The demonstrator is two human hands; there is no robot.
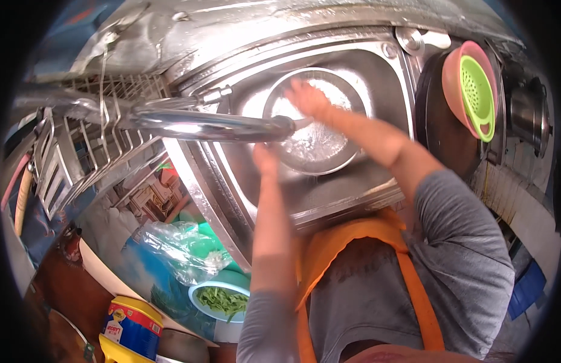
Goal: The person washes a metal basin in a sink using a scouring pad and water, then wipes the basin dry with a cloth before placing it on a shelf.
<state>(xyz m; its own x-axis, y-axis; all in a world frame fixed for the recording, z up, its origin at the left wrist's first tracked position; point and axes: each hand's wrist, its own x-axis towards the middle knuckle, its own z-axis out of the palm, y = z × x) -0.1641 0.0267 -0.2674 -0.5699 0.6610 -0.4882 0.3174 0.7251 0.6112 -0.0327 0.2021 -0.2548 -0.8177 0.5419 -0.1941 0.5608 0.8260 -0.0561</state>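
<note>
A round metal basin (323, 167) stands in the stainless steel sink (380, 90), with water in it. Over its left side reaches the chrome faucet (208, 126), and a short stream runs from its spout into the basin. My right hand (310, 99) is inside the basin over the bright, rippled water, blurred, its fingers apart with nothing visible in them. At the basin's left rim is my left hand (265, 159); the faucet hides its fingers, so its hold on the rim cannot be made out.
A wire dish rack (112, 136) stands left of the sink. At right, a pink bowl (453, 86) and a green strainer (476, 90) rest on a dark round lid or pan (434, 131). Lower left are a plastic bag (185, 249), a bowl of leafy greens (221, 301) and a blue-yellow tub (133, 329).
</note>
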